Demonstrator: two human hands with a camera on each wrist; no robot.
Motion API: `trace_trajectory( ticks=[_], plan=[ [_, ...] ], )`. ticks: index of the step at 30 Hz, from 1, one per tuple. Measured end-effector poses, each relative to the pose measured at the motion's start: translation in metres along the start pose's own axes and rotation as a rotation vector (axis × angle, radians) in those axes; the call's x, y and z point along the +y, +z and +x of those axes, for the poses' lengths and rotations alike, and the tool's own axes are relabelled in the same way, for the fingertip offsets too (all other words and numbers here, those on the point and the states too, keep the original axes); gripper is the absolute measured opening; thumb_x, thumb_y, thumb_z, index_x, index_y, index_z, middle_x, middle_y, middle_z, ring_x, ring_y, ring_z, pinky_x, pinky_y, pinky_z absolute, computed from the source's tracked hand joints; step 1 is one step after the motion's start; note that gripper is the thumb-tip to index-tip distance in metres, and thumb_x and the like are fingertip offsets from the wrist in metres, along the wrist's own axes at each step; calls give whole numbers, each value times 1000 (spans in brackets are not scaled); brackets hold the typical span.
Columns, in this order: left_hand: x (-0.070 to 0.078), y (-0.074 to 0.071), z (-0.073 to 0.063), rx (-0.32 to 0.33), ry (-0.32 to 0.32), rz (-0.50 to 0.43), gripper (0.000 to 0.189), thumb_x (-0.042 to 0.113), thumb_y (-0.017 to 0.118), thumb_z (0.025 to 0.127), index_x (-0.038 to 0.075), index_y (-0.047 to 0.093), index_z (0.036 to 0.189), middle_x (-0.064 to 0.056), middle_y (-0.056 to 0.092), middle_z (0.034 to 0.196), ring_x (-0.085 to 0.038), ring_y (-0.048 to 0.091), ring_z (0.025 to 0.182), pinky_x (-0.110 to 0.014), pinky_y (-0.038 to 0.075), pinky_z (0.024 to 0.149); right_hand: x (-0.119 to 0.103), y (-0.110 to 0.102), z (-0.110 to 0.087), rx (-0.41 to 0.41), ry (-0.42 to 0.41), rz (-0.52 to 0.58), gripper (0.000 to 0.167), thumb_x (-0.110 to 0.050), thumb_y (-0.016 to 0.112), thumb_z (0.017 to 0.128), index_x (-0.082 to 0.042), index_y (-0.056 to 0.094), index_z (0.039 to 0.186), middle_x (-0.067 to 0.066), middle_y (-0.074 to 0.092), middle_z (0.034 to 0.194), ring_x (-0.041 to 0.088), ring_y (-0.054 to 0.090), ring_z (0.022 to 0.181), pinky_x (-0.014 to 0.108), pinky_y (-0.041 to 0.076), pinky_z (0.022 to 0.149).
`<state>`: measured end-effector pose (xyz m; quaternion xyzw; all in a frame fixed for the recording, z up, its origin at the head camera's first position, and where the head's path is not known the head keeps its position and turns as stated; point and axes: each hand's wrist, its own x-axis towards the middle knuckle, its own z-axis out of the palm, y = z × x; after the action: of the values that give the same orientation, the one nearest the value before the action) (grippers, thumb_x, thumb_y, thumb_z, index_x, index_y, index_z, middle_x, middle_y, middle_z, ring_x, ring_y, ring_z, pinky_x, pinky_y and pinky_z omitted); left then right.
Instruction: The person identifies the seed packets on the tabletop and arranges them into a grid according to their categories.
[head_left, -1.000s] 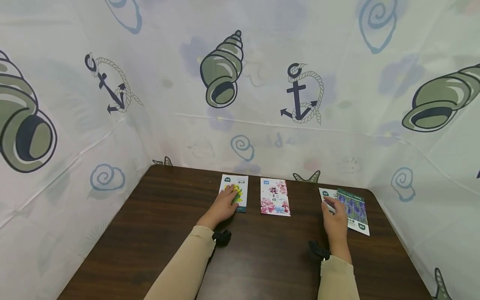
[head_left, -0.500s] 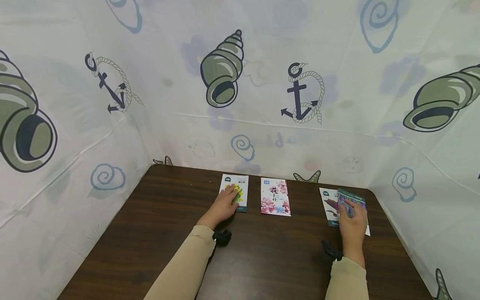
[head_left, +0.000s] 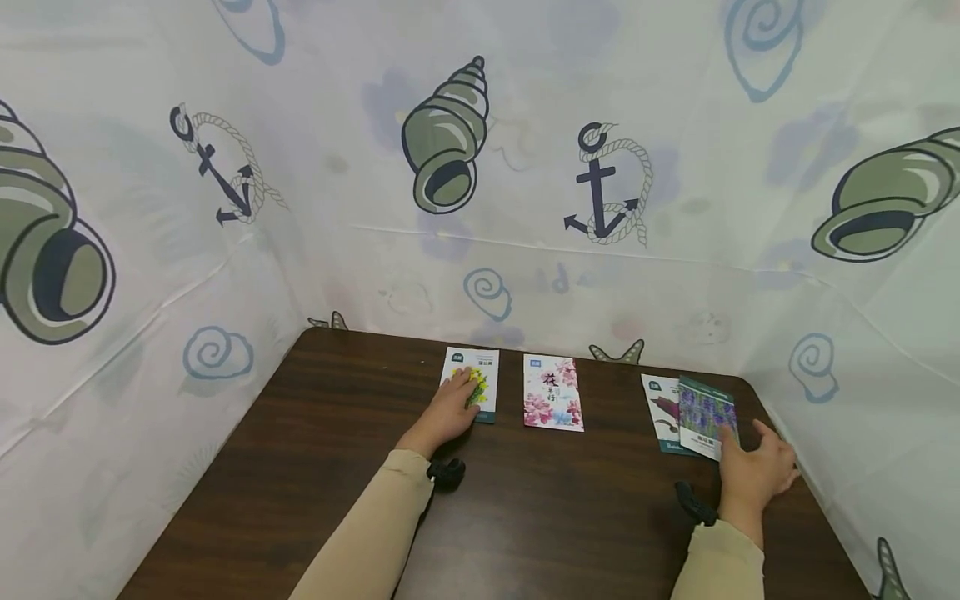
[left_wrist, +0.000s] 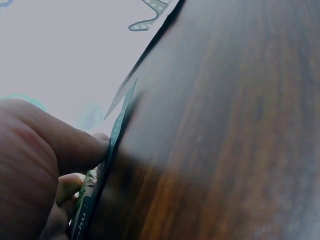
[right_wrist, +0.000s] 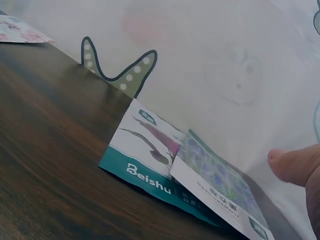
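My left hand (head_left: 447, 414) rests on a seed packet with yellow flowers (head_left: 489, 383) at the back of the table. In the left wrist view its thumb lies at the green edge of that packet (left_wrist: 115, 131). My right hand (head_left: 759, 468) has thumb and fingers spread apart and overlaps the lower right corner of a purple-flower packet (head_left: 705, 414) in the head view. The right wrist view has the thumb (right_wrist: 295, 165) apart from this packet (right_wrist: 220, 182). Partly under it lies a white packet with a dark purple vegetable picture (head_left: 663, 412), marked "Beishu" along its green band.
A pink-flower packet (head_left: 552, 393) lies between the two hands. The dark wooden table (head_left: 555, 517) meets patterned cloth walls (head_left: 540, 283) at the back and sides. A black wrist camera sits on each wrist.
My right hand has moved rightward from over the vegetable packet, across the purple-flower packet, to its lower right side, and its fingers have spread. The left hand stays on the yellow-flower packet.
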<state>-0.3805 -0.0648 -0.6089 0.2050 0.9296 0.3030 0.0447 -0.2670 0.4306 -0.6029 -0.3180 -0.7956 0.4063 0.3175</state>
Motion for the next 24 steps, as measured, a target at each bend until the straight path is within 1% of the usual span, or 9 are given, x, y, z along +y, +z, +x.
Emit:
trace_trajectory(
  ticks=[2,4,6,7,11,13,15,18,24],
  plan=[
    [0,0,-1,1,-1,-1,62,22,61,113,-2,41,166,-21,24,181,-39,16,171,-56,14,141,2,-1,0,-10,27,-5,67,-29,78,102,-1,54,157,35,35,165,48,14,167,63,-17,136],
    [-1,0,-1,4,1,-2,62,22,62,113,-2,42,166,-22,24,180,-39,17,171,-56,14,141,3,-1,1,-18,43,-19,69,-31,79,101,-2,53,158,35,30,167,47,4,169,63,-18,135],
    [-1,1,0,7,6,1,62,22,62,112,-2,42,166,-22,25,180,-39,17,171,-56,14,140,4,-1,2,-34,57,-30,72,-32,80,100,-1,51,159,35,25,169,48,-4,170,64,-19,135],
    [-1,1,0,8,7,4,62,22,62,112,-2,42,166,-22,25,180,-39,17,171,-56,14,140,4,-1,2,-48,66,-37,74,-32,80,100,-1,50,160,36,24,168,49,-4,169,64,-19,134],
    [-1,1,0,8,4,5,62,21,63,112,-2,42,166,-22,25,180,-40,18,170,-57,15,140,4,0,4,-142,106,-108,87,-38,80,99,0,40,166,40,21,166,58,5,164,69,-18,133],
    [0,0,0,5,0,7,62,22,62,112,-2,42,166,-22,24,180,-39,17,171,-56,14,140,5,1,5,-197,123,-166,92,-40,79,99,1,34,168,43,21,164,62,10,159,71,-13,133],
    [0,0,0,1,-4,7,62,22,62,113,-1,41,166,-21,24,181,-39,17,171,-56,14,141,6,2,6,-231,130,-211,95,-41,78,98,1,31,170,46,21,162,65,12,156,73,-8,132],
    [0,0,0,3,0,7,62,22,61,113,-2,41,166,-22,24,180,-39,17,171,-56,14,140,7,2,6,-255,127,-247,96,-40,77,99,2,29,170,48,20,162,67,15,153,75,0,131],
    [0,-1,-1,9,9,-11,62,21,63,112,-3,43,165,-23,25,180,-40,18,170,-58,15,140,4,2,5,-272,113,-258,93,-40,75,100,2,30,170,48,20,164,67,15,153,77,6,128]
  ],
)
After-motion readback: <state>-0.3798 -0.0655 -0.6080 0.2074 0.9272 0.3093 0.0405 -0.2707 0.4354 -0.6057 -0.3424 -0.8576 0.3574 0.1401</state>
